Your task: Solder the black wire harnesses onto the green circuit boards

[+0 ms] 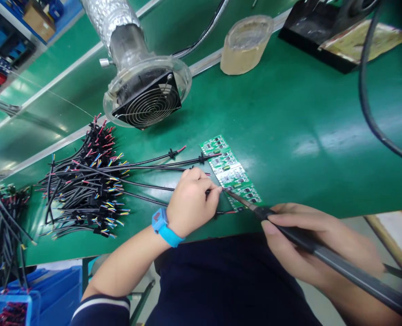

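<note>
Green and glossy, the surface [306, 149] bore a fan [149, 106] on a silver hose [110, 16], a roll of tape [238, 62] and a black tray [311, 49] along its far side. A loose cord [365, 90] hung at the right. Black cables [88, 181] with bare coloured ends lay heaped at the left, near a blue bin [60, 294]; several stretched across to the circuit boards [233, 167], which lay flat near the front edge, just beyond the fingertips. The left hand [196, 197] had its thumb and fingers pinched on one cable's end at the boards, a blue watch [160, 220] on its wrist. The right hand [326, 228] gripped a soldering iron [343, 262] like a pen, its tip just beside the left fingertips. Print on the boards was too small to read.
</note>
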Demonstrator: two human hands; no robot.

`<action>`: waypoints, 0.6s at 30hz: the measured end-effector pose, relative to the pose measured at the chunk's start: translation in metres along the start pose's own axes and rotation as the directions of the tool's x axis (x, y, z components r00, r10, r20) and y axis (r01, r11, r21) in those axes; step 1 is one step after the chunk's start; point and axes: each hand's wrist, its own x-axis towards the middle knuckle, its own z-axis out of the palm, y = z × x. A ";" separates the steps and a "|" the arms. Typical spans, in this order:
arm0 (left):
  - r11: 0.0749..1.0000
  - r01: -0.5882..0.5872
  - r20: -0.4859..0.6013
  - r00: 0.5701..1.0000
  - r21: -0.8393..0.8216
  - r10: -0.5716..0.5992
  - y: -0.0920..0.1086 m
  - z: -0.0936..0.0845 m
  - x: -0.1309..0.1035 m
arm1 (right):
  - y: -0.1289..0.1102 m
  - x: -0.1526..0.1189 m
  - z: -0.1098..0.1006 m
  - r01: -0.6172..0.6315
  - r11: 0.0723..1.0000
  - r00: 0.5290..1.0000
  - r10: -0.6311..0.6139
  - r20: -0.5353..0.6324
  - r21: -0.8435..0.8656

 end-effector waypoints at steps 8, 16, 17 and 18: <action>0.999 -0.007 -0.031 0.999 0.038 0.008 0.000 0.003 -0.001 | -0.004 0.006 0.001 0.042 0.998 0.996 -0.045 0.078 0.041; 0.998 -0.002 -0.031 0.999 0.060 0.003 0.000 0.006 -0.002 | 0.002 0.000 -0.006 -0.024 0.995 0.999 0.020 0.039 0.101; 0.998 -0.001 -0.032 0.999 0.061 0.003 0.000 0.006 -0.003 | 0.002 0.001 -0.006 -0.046 0.991 0.998 0.041 0.040 0.124; 0.998 -0.002 -0.033 0.999 0.062 0.004 0.000 0.006 -0.003 | 0.002 0.001 -0.007 -0.069 0.987 0.997 0.063 0.044 0.145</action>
